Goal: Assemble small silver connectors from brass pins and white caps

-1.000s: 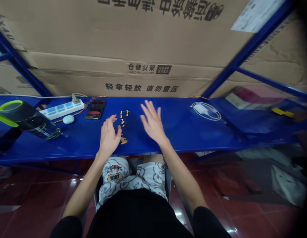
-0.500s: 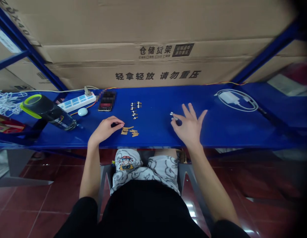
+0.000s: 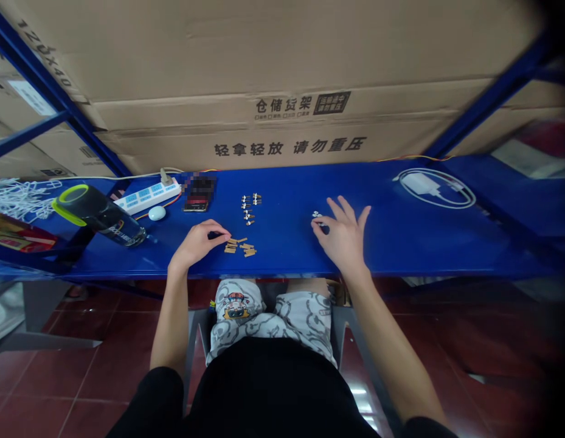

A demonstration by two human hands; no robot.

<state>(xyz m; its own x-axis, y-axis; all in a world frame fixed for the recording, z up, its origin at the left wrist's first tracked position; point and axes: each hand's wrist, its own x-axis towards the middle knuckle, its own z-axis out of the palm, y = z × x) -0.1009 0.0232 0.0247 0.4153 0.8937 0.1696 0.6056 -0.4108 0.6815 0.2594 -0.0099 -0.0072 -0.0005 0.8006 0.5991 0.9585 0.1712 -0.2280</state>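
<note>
My left hand (image 3: pixel 199 244) is closed in a pinch at the left edge of a loose group of small tan sticks (image 3: pixel 249 250). Whatever its fingertips hold, if anything, is too small to make out. My right hand (image 3: pixel 345 238) pinches thumb and index finger together at a small white piece (image 3: pixel 319 224), its other fingers spread. Just beyond those fingertips lie a few more small white pieces (image 3: pixel 315 213), partly hidden. Between the hands, farther back, several white pieces with tan stems (image 3: pixel 248 215) lie in two short columns on the blue shelf (image 3: pixel 282 243).
At the left stand a dark bottle (image 3: pixel 102 219) with a lime-green rim, a white power strip (image 3: pixel 148 196), a pale rounded object (image 3: pixel 157 213) and a phone (image 3: pixel 199 198). A white charger with coiled cable (image 3: pixel 421 182) lies right. A large cardboard box (image 3: pixel 282 48) backs the shelf.
The view has tilted slightly, so everything sits a little lower. My right hand has closed its thumb and index finger near the white pieces. My left hand remains at the tan sticks.
</note>
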